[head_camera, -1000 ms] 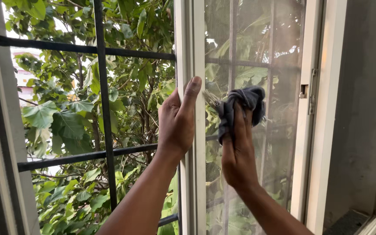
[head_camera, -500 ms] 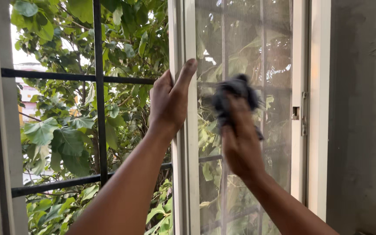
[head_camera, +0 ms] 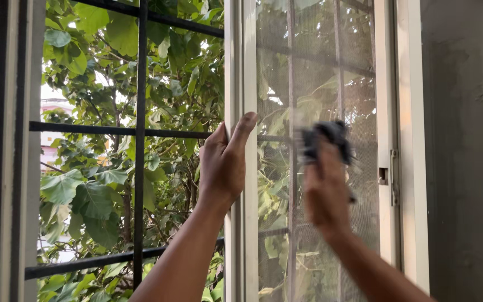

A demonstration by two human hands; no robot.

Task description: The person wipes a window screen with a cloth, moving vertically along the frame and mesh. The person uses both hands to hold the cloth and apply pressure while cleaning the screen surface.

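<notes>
Our left hand (head_camera: 225,162) grips the white vertical window frame (head_camera: 244,67), fingers curled behind its edge and thumb laid flat along the front. Our right hand (head_camera: 325,187), blurred, is closed around a crumpled dark grey cloth (head_camera: 325,137) and presses it against the fine mesh screen panel (head_camera: 314,56). Beyond the black metal grille bars (head_camera: 140,140) we see green leafy branches (head_camera: 96,184).

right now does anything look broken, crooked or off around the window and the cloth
Nothing stands out. The left hand grips the white frame, the right hand presses a dark cloth on the mesh screen, which shows no tear. The right hand is motion-blurred.
</notes>
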